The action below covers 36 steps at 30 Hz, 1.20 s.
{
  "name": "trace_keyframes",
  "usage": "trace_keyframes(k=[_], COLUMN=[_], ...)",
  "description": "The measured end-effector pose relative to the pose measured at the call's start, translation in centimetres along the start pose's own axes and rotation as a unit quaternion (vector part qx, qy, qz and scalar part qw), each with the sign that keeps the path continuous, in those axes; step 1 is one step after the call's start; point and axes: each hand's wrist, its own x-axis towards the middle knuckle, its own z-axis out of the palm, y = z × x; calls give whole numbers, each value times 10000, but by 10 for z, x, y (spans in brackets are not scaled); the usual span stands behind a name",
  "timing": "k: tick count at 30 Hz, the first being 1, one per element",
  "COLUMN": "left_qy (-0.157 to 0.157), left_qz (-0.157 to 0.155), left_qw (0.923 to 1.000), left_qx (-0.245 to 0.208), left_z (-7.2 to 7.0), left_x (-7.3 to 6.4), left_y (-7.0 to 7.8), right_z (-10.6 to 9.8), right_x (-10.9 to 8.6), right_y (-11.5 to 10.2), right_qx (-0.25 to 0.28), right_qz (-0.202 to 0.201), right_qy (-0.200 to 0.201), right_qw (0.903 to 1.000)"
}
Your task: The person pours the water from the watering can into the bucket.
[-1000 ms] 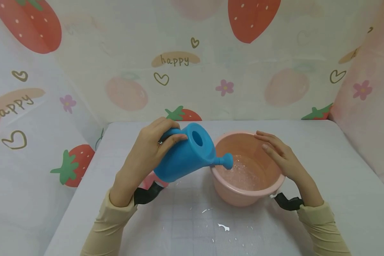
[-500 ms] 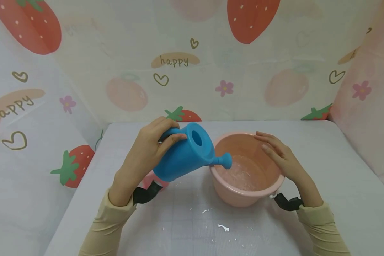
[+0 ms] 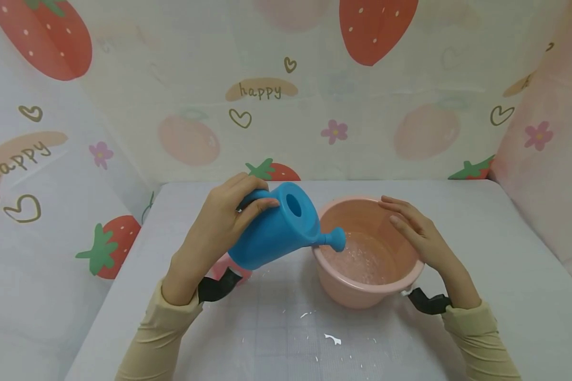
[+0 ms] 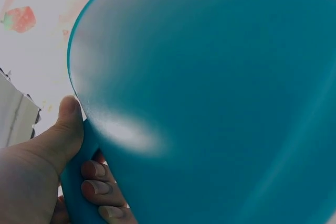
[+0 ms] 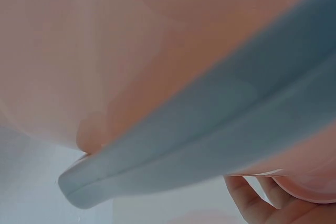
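In the head view, my left hand [image 3: 224, 222] grips the handle of a blue watering can [image 3: 271, 233] and keeps it tilted to the right. Its sprinkler head [image 3: 335, 239] hangs over the left side of a pink basin [image 3: 357, 293]. Rippling water [image 3: 362, 259] lies in the bottom of the basin. The left wrist view has my fingers [image 4: 100, 190] curled round the can's handle [image 4: 81, 198], the can's body filling most of it. My right hand [image 3: 421, 235] rests at the basin's right rim, fingers extended along it.
A pink object [image 3: 229, 264] sits behind the left wrist, mostly hidden by the can. Water spots [image 3: 332, 338] dot the white tabletop [image 3: 286, 349] in front of the basin. A strawberry-printed sheet [image 3: 276, 132] hangs behind. In the right wrist view, a grey-blue band [image 5: 199, 135] crosses the basin.
The water's ripples in the basin shift. Both hands and the tilted watering can stay almost where they were.
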Motion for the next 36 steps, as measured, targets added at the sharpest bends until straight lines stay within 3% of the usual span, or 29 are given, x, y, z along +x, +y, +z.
trace_keyframes(k=[36], left_qy=[-103], left_qz=[154], left_qw=[9998], left_qx=[-6], left_z=[0], left_x=[5], left_y=[1], right_z=[2], right_x=[0], right_y=[4], right_qx=[-71], right_qz=[55], right_qy=[30], right_qw=[10000])
